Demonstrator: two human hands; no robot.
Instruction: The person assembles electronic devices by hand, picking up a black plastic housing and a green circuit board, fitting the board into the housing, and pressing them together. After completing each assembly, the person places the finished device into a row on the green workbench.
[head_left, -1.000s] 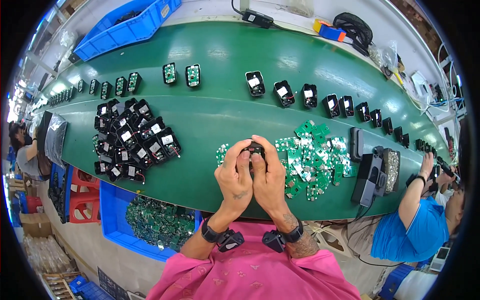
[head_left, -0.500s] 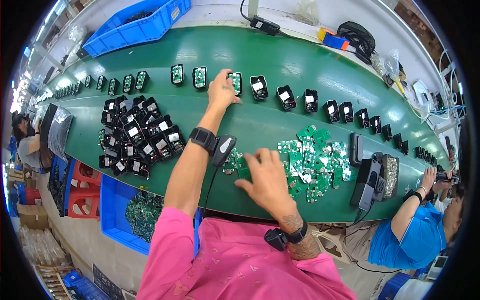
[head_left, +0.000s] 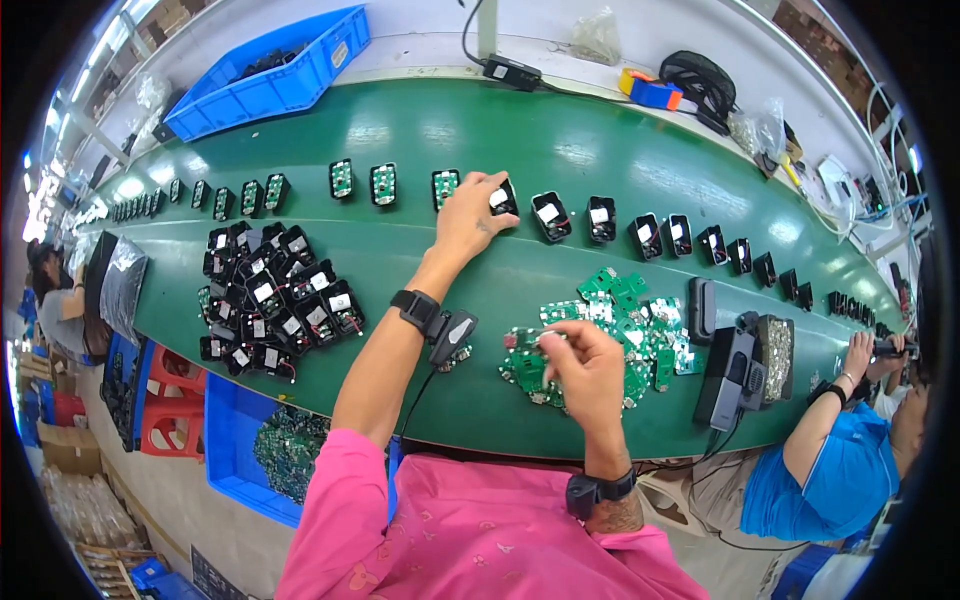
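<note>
My left hand (head_left: 472,214) reaches to the row of small open black cases, its fingers closed around the sides of one black case (head_left: 503,198). White and dark parts show inside that case. To its left stands a case with a green circuit board (head_left: 445,187) in it. My right hand (head_left: 590,372) is over the left part of the loose board pile (head_left: 610,310). Its thumb and fingers pinch a green circuit board (head_left: 527,340), partly hidden by the fingers.
A heap of black cases (head_left: 280,295) lies left on the green table (head_left: 400,250). Further cases (head_left: 648,237) continue the row. Right are a dark device (head_left: 728,375) and a co-worker in blue (head_left: 825,475). Blue bins (head_left: 270,70) stand at the back and below the front edge.
My left hand has moved from the case with a board to the neighbouring case on its right. My right hand has gone right and changed from spread fingers to a pinch on a board.
</note>
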